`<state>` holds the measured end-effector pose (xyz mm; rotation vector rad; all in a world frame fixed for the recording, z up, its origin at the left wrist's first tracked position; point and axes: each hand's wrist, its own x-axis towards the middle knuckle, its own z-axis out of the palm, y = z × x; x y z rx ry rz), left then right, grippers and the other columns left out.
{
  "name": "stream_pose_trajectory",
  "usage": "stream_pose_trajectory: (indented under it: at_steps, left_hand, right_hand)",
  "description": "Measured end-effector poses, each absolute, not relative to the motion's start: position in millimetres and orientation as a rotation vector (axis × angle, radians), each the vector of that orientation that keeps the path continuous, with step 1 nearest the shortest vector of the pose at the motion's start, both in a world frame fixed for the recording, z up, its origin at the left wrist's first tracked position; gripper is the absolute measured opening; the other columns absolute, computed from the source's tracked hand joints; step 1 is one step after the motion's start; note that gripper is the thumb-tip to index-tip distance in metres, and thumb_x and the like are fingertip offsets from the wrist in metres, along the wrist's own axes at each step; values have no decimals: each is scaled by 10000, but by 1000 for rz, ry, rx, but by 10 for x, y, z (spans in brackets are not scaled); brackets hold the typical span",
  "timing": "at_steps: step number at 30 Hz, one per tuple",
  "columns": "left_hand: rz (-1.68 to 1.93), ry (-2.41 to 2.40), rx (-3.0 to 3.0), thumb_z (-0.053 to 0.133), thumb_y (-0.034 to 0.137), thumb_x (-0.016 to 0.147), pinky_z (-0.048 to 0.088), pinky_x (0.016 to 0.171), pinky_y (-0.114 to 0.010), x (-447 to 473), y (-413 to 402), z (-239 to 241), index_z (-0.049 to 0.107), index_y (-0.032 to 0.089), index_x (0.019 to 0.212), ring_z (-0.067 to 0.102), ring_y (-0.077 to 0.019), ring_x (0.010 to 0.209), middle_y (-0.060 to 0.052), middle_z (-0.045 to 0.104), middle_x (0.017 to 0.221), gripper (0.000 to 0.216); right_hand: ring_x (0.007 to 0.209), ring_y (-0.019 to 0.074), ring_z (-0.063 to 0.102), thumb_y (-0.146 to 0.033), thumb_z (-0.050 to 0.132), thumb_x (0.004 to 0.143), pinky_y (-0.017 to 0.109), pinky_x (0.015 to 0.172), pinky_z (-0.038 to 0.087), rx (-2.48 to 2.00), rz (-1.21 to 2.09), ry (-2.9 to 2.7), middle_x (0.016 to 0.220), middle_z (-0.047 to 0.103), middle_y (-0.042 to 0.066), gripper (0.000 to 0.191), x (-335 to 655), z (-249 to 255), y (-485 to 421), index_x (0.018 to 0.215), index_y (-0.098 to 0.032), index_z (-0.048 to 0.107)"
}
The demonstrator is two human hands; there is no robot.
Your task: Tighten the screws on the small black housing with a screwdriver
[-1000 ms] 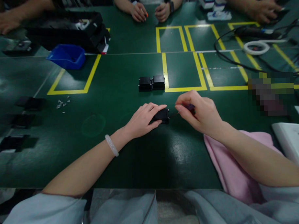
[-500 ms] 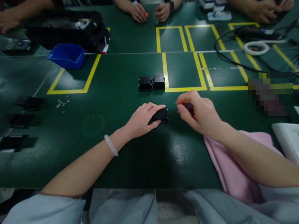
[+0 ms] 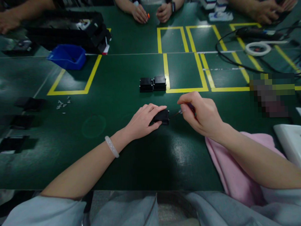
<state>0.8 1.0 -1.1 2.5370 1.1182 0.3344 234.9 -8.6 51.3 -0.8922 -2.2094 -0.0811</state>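
My left hand [image 3: 147, 120] is closed on a small black box [image 3: 162, 117], holding it against the green table [image 3: 142, 159] between thumb and fingers. My right hand [image 3: 201, 112] grips a screwdriver [image 3: 175, 115] by its handle, which the fingers mostly hide. Its thin shaft points left, with the tip at the right side of the box, where small metal bits show. Whether the tip sits in a screw I cannot tell. Farther back, two similar black boxes [image 3: 146, 84] stand side by side.
Small screws [image 3: 61, 104] lie scattered at left, near a blue bin [image 3: 68, 56] and several dark parts [image 3: 21, 121]. A pink cloth [image 3: 241, 159] lies under my right forearm, beside a white case [image 3: 294, 144]. Cables [image 3: 224, 54] coil at right. Co-workers' hands [image 3: 164, 12] rest across the table.
My right hand has turned slightly about the screwdriver, and more of the shaft shows. My left hand and the box stay in place.
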Motion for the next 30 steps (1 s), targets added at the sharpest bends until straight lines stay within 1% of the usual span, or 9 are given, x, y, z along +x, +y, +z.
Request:
stream_pose_trajectory:
  at_steps: [3,5,7,10,15,18,20,25,30]
  left_hand:
    - [329,1113,2529,506,350,960,420,947,-397,9,13,-9,371,221,1466,500,-258,1105,-98,523,1298,540]
    - [330,1111,2531,509,348,959,420,947,-398,8,14,-8,373,218,1465,501,-259,1103,-100,524,1295,540]
    - [338,1108,2538,509,342,957,417,950,-404,8,14,-7,383,217,1457,500,-263,1106,-103,526,1289,530]
    - [347,1108,2546,505,335,955,414,951,-411,8,12,-8,392,219,1449,499,-269,1110,-108,526,1285,520]
    - [343,1107,2544,504,344,959,416,944,-403,7,12,-10,389,223,1451,502,-263,1093,-105,524,1283,519]
    - [347,1103,2545,499,349,960,412,950,-407,6,13,-10,384,225,1453,498,-268,1107,-107,524,1285,521]
    - [345,1102,2546,496,353,961,411,952,-411,5,14,-10,381,222,1452,497,-271,1111,-109,525,1282,522]
    - [347,1104,2533,509,352,955,418,938,-405,4,18,-16,382,225,1447,504,-264,1090,-107,526,1284,524]
    - [354,1098,2549,495,354,958,412,947,-412,5,18,-15,389,233,1440,497,-273,1112,-108,530,1279,508]
  right_hand:
    - [504,86,517,-259,471,958,229,515,382,-894,-89,-2244,625,570,-34,138,2359,527,-93,871,-186,550]
    - [521,93,536,-290,491,955,230,516,382,-915,-107,-2253,632,586,-32,144,2363,527,-96,870,-192,552]
    - [540,94,561,-249,465,952,227,531,403,-920,-109,-2239,685,623,-24,116,2360,522,-98,933,-185,561]
    - [547,96,573,-195,441,933,225,549,430,-914,-64,-2234,721,637,-13,140,2352,526,-97,998,-164,561]
    - [518,105,551,-285,462,963,236,511,404,-936,-32,-2286,666,608,-7,177,2349,553,-97,885,-164,566]
    - [556,115,589,-206,435,945,235,530,421,-931,-34,-2258,703,626,-1,142,2349,549,-98,978,-151,561]
    - [570,112,593,-194,432,930,231,553,432,-929,-16,-2253,711,627,-11,153,2351,548,-99,1017,-160,553]
    - [537,100,556,-294,461,955,232,527,394,-923,9,-2286,670,607,-24,154,2355,552,-97,884,-191,551]
    - [585,111,599,-223,415,929,236,562,423,-958,39,-2238,712,628,-21,172,2352,529,-99,1031,-187,549]
